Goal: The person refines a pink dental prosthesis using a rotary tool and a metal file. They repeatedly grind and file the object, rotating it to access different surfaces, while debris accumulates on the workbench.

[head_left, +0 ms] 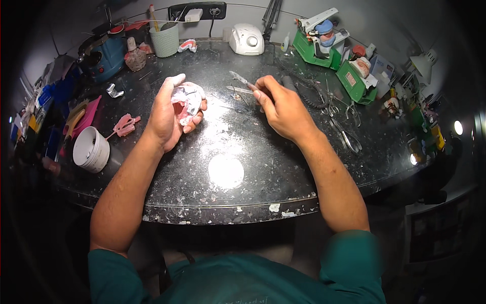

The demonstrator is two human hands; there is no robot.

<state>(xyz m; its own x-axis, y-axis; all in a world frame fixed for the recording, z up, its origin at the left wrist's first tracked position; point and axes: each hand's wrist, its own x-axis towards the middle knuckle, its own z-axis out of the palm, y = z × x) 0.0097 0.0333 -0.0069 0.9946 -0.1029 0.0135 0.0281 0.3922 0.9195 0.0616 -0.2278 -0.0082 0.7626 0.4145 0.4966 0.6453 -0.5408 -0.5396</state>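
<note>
Had the pink-and-white mould (193, 98) cupped in the left hand (164, 114) over the dark bench (190, 172), pretty much wrapped up, probably for steadiness. Pinched a slim metal tool (241, 79) in the right hand (281, 110), kinda pen-style, likely for fine control. Spotted a label (350, 78) on the green bin (360, 93), honestly too small to read.

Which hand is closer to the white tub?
Left. The left hand is to the right of the white tub and farther back; the right hand is also farther back, but much farther right.
</note>
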